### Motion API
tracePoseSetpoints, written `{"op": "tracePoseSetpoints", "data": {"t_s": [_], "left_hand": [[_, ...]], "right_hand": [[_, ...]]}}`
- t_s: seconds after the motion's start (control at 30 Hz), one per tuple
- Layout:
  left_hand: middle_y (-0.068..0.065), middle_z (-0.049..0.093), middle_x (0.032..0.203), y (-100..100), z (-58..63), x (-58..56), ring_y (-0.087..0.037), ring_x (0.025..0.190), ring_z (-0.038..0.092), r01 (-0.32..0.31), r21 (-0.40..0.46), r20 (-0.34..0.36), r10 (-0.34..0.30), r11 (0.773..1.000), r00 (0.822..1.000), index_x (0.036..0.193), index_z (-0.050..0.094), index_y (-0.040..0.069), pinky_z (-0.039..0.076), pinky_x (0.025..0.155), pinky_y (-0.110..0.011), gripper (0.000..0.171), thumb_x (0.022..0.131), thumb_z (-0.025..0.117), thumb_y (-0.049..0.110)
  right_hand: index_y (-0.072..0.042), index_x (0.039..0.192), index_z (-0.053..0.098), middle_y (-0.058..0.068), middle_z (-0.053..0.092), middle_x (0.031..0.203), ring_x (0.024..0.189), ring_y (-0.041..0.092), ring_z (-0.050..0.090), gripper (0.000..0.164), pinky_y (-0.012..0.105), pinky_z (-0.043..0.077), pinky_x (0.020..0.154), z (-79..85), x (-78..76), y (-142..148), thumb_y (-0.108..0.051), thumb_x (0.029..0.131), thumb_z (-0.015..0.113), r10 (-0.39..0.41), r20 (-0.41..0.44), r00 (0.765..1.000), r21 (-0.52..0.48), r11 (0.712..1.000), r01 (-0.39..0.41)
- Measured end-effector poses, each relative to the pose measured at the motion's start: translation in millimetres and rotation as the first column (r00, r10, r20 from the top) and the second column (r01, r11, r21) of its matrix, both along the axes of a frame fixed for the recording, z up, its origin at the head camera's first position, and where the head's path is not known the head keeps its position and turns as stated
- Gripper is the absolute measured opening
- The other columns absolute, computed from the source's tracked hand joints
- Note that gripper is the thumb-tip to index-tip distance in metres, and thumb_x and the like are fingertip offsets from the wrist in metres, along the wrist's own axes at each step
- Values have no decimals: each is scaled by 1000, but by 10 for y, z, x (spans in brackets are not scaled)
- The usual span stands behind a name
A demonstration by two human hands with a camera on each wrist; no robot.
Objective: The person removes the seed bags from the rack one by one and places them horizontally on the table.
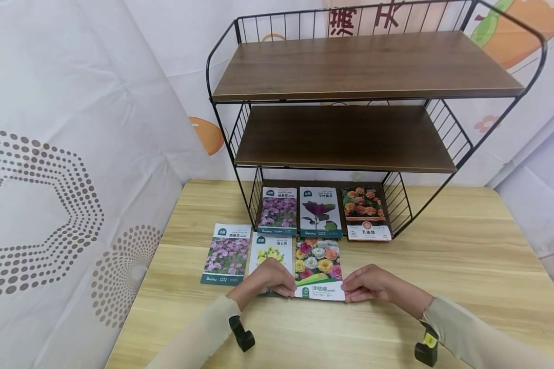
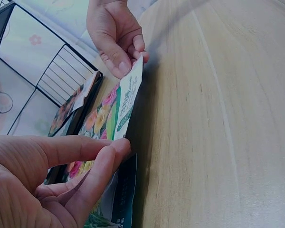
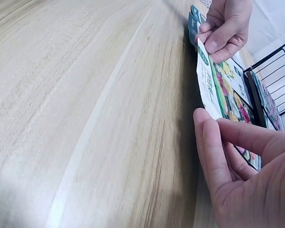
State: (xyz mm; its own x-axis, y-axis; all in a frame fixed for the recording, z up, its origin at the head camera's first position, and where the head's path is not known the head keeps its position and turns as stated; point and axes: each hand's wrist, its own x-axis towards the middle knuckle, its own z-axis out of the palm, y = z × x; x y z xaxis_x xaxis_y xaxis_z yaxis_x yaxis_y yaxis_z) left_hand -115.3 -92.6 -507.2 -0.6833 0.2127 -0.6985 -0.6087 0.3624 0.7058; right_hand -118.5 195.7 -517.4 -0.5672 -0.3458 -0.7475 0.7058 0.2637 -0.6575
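Observation:
Both hands pinch the lower corners of a seed packet (image 1: 318, 264) printed with mixed pink, yellow and white flowers. My left hand (image 1: 271, 278) has the left corner between thumb and fingers, and my right hand (image 1: 368, 283) has the right one. In the left wrist view the packet's white lower edge (image 2: 129, 97) stands a little above the table. Just left of it lies a seed packet with yellow flowers (image 1: 271, 250), partly covered by my left hand. A purple-flower seed packet (image 1: 226, 253) lies at the far left of this front row.
A black wire rack (image 1: 369, 66) with brown wooden shelves stands at the back. On its bottom shelf lie a purple-flower packet (image 1: 278, 211), a dark-leaf packet (image 1: 320, 211) and an orange-flower packet (image 1: 366, 212). The wooden table (image 1: 466, 266) reaches to white printed curtains (image 1: 74, 102).

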Motion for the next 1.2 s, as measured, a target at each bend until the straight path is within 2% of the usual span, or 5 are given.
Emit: {"op": "tracePoseSetpoints", "data": {"t_s": [0.37,0.77,1.2], "left_hand": [[-18,76,75,-4,-28,27,-14,56,72,13,-4,-15,-13,1000,1000,86,75,-6,65,57,-25,8,80,80,-5],[-19,75,72,4,-30,23,-14,54,71,11,-26,-27,-12,1000,1000,82,75,-6,65,57,-27,6,80,81,-4],[-16,74,67,26,-40,0,-10,46,66,11,-52,-27,-13,999,1000,78,76,-4,64,54,-27,6,84,77,-2]], "right_hand": [[8,100,72,14,77,79,64,14,75,12,25,65,64,13,12,-54,1,91,72,-29,7,1000,53,998,28],[13,103,70,11,76,75,64,15,75,16,24,65,63,17,27,-55,3,91,70,-10,-2,1000,1,1000,10],[11,102,72,13,77,77,65,16,76,15,25,65,64,28,-7,-49,0,92,71,-12,10,1000,63,998,11]]}}
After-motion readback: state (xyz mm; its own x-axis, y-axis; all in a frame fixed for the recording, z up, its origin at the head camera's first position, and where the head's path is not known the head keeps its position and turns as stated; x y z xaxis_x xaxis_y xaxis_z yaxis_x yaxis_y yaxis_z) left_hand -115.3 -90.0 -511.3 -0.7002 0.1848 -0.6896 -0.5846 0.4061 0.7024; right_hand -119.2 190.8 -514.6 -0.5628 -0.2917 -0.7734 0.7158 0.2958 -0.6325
